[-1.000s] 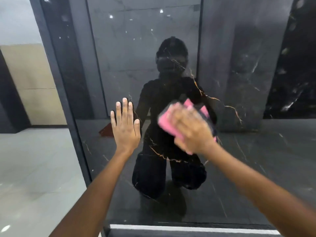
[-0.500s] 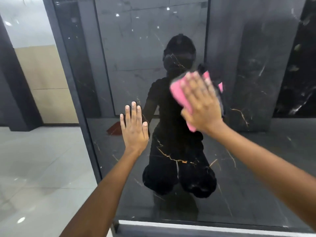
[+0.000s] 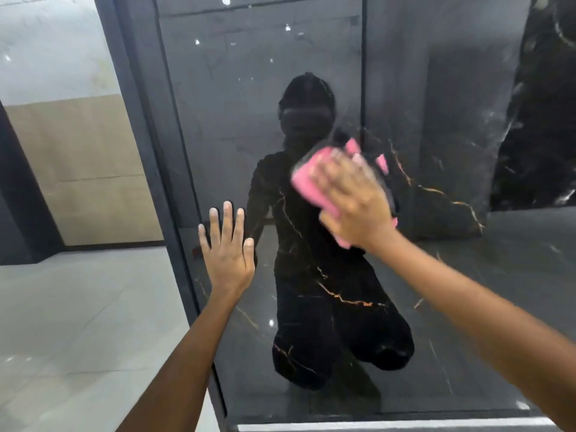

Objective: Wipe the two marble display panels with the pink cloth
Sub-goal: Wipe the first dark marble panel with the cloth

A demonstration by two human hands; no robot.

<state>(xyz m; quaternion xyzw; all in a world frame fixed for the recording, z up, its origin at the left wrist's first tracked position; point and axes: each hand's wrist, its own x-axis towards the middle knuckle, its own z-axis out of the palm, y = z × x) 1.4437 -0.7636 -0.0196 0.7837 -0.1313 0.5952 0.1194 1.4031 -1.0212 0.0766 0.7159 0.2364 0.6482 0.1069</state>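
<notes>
Pink cloth (image 3: 314, 185), folded, pressed to glossy black marble panel (image 3: 436, 291) by flat right hand (image 3: 355, 204); left hand (image 3: 229, 254) flat, fingers straight.

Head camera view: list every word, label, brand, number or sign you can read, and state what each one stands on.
None: no readable text shows anywhere.
marble panel: only veins, light glints and a person's dark reflection.
pink cloth, under the right hand: no label visible.
left hand, floor: no writing.

A pale grey tiled floor (image 3: 71, 332) spreads across the lower left. Behind it stands a wall, its lower part a beige panel (image 3: 84, 169) and its upper part white (image 3: 53, 48). A dark pillar (image 3: 18, 198) rises at the far left.
</notes>
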